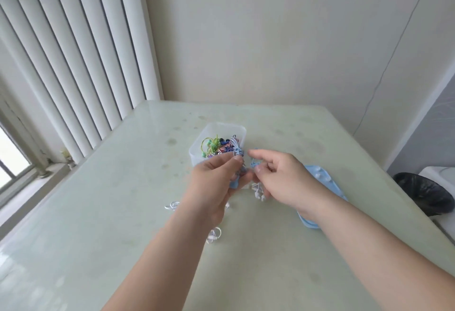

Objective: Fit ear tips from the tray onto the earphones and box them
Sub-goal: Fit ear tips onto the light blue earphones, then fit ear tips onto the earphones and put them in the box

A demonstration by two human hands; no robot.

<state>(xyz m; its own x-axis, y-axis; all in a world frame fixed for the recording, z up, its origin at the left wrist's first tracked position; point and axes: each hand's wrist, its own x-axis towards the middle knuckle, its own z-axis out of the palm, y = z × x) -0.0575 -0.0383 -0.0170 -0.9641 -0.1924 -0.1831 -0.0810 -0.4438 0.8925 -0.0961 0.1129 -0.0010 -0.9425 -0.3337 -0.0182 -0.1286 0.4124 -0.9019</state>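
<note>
The left hand (216, 175) is curled, thumb and forefinger pinched on a coiled bundle of pale blue earphones (237, 150), with more of the blue cord and what looks like a plug showing below its palm. It holds the bundle up just in front of the clear plastic box (221, 129), probably to keep the coil from springing loose while the other hand works on an earbud. The right hand (278, 177) faces it, nearly touching, with forefinger stretched toward the bundle and thumb tucked against a loop of the blue cord (253, 163); the remaining fingers are loosely bent. Whether it also pinches an ear tip cannot be told, since anything that small is hidden between the fingertips.

Beyond the hands, the box already holds a tangle of green, dark blue and striped earphones, so it seems to be where finished sets go. The blue tray (320, 175) lies on the tabletop (123, 212) just right of the hands, mostly covered by the right wrist; a few pale ear tips (317, 174) show in its far end. Being that close, it lets the right hand reach for tips without shifting far. Several white earphones (214, 234) lie loose on the tabletop beneath and beside the left forearm, seemingly waiting their turn. A bin lined with a dark bag (423, 193) stands off the right edge.
</note>
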